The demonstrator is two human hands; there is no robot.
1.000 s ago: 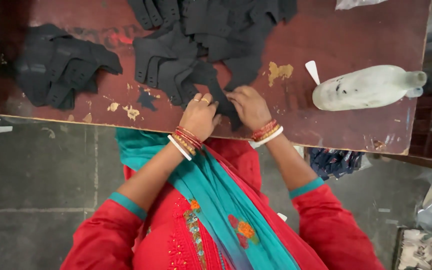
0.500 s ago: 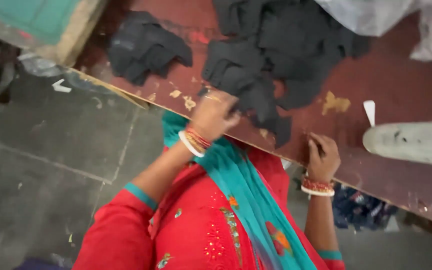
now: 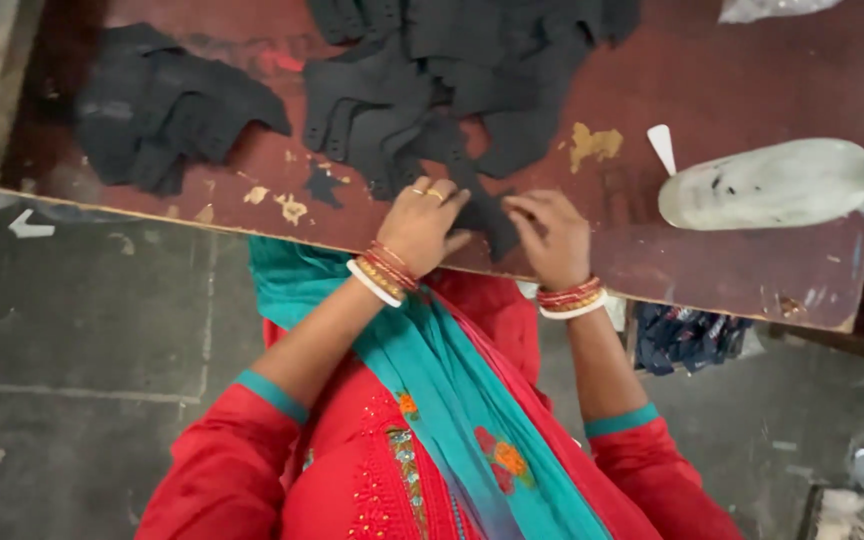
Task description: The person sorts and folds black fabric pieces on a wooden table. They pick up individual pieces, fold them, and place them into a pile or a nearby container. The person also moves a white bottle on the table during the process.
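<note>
Now left hand and right hand each pinch one black cut piece; two heaps beyond

Both arms reach forward from red sleeves with teal cuffs, forearms bare and angled inward so that the hands come close together over the near edge of the bench. The left hand lies palm down, fingers curled forward, with rings on two of them and bangles at the wrist. The right hand is also palm down just beside it, fingers bent and pinched toward the left hand, bangles on its wrist.
</note>
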